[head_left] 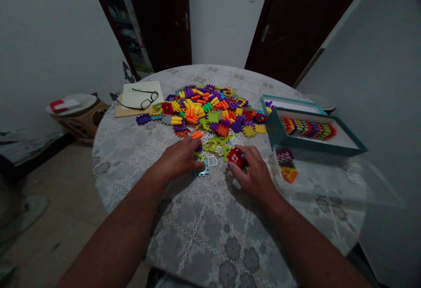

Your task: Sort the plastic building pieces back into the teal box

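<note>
My right hand [251, 169] pinches a red toothed building block [234, 157] with a white window in it, between thumb and fingers, just above the tablecloth. My left hand [180, 158] is at the near edge of the pile, thumb and fingers apart. Its thumb is by a light-blue toothed piece [202, 172], and its fingertips reach a purple piece that is mostly hidden. Between the hands are white window pieces [212, 161] and lime-green pieces [215, 143]. Behind them rises a heap of toothed plates and yellow, orange and purple tube pieces [192, 104].
Eyeglasses [146, 100] rest on papers [131, 90] at the left. On the right stand a teal box [315, 145] holding rows of colourful pieces, its lid [296, 100], and a clear plastic container [305, 183] with stacked pieces. A stool [80, 117] stands beyond the table's left edge.
</note>
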Action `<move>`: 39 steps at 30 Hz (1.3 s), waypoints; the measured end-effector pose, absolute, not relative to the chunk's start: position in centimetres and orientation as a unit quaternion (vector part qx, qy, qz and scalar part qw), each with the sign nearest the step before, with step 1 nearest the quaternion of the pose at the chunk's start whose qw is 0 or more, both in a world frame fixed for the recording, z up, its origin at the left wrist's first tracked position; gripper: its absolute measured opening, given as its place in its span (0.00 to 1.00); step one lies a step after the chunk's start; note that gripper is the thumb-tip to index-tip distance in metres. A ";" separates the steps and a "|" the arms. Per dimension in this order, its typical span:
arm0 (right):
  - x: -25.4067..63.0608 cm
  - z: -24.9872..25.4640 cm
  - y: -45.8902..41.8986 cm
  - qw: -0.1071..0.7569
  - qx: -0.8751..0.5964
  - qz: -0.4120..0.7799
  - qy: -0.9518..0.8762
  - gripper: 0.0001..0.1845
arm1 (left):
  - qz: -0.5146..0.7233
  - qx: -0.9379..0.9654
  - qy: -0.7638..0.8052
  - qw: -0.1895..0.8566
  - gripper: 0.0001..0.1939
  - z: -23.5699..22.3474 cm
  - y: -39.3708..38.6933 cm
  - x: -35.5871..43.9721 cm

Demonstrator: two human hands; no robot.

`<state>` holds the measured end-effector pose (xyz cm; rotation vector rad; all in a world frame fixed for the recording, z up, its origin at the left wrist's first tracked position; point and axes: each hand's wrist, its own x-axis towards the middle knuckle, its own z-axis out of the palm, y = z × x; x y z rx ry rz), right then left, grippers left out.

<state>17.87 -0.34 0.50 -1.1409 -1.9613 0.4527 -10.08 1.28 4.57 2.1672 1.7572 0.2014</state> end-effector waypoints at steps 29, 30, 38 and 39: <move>17.1 -1.5 -0.7 0.394 -0.346 0.252 -0.814 0.29 | 0.441 0.567 0.486 0.499 0.25 1.6 -2.0 -2.6; 17.1 -1.5 -0.7 0.391 -0.350 0.267 -0.808 0.28 | 0.443 0.578 0.500 0.467 0.27 1.5 -2.4 -2.5; 17.4 -2.6 0.0 0.399 -0.374 0.447 -0.708 0.19 | 0.403 0.716 0.501 0.273 0.29 2.1 -4.3 -3.1; 17.5 -2.7 0.1 0.402 -0.379 0.460 -0.695 0.18 | 0.396 0.722 0.504 0.262 0.27 2.1 -4.4 -3.5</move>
